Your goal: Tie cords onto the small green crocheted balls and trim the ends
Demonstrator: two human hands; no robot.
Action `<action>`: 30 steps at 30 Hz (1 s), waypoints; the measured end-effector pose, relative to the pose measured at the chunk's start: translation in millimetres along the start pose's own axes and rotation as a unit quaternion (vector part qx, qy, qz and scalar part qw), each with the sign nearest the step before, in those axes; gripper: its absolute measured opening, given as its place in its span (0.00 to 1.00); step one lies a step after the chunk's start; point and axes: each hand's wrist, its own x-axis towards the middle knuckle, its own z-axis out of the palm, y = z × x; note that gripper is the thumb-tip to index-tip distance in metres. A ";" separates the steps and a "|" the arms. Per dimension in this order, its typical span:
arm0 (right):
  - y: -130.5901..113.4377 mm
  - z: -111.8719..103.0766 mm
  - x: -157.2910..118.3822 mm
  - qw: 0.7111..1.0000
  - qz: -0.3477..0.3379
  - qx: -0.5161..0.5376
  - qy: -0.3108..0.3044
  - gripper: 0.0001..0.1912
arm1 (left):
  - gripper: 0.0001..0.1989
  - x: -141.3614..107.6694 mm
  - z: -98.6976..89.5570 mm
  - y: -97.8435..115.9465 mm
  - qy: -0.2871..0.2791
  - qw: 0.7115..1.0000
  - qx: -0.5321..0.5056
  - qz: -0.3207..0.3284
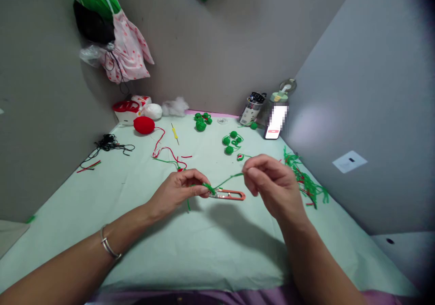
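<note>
Between its thumb and fingers, my left hand point(188, 186) pinches a small green crocheted piece point(209, 188), most of it hidden by the fingers. A green yarn strand point(229, 178) stretches from that piece to my right hand point(272, 182), whose thumb and forefinger are pinched on it. Another green yarn end point(188, 205) hangs below my left hand. Orange thread snips point(234, 195) lie on the table just beyond the piece, their blades partly behind it. Behind my left hand, red and green yarn point(180, 164) lies loose.
A yellow crochet hook point(175, 133), a red yarn ball point(144, 125) and several green crocheted balls point(229, 150) lie farther back. Black yarn point(108, 144) is at left, green yarn scraps point(306, 180) at right. A phone point(272, 133) leans against a bottle point(279, 96) beside a pen can point(250, 110).
</note>
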 end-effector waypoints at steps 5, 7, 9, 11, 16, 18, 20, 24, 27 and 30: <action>5.8 5.1 1.1 0.965 -0.106 -0.230 -0.071 0.08 | 0.08 -1.4 -0.9 0.7 -0.023 0.999 0.000 0.024; 7.7 5.8 1.4 0.951 -0.120 -0.275 -0.079 0.10 | 0.08 -2.0 -1.0 1.5 -0.030 0.999 0.000 0.031; 9.1 5.6 1.5 0.941 -0.126 -0.303 -0.084 0.11 | 0.08 -2.5 -1.0 2.4 -0.033 0.999 -0.001 0.036; 10.0 4.8 1.7 0.935 -0.128 -0.318 -0.088 0.11 | 0.07 -2.9 -1.0 3.2 -0.034 0.999 -0.001 0.039; 11.6 4.2 2.2 0.926 -0.140 -0.340 -0.092 0.11 | 0.06 -3.8 -0.7 4.9 -0.043 0.998 -0.001 0.044; 11.8 4.5 2.2 0.922 -0.143 -0.349 -0.092 0.11 | 0.06 -4.1 -0.6 5.1 -0.045 0.998 0.003 0.045; 11.5 4.8 2.0 0.919 -0.146 -0.355 -0.092 0.11 | 0.06 -4.2 -0.6 5.0 -0.046 0.998 0.005 0.048; 9.9 5.3 1.6 0.920 -0.145 -0.352 -0.097 0.13 | 0.06 -4.4 -0.3 6.1 -0.048 0.998 0.007 0.051; 9.3 5.5 1.7 0.931 -0.129 -0.325 -0.108 0.12 | 0.06 -5.0 -0.1 8.5 -0.058 0.997 0.009 0.046; 10.5 5.4 2.2 0.948 -0.107 -0.274 -0.123 0.11 | 0.05 -6.0 0.0 10.9 -0.078 0.996 0.004 0.034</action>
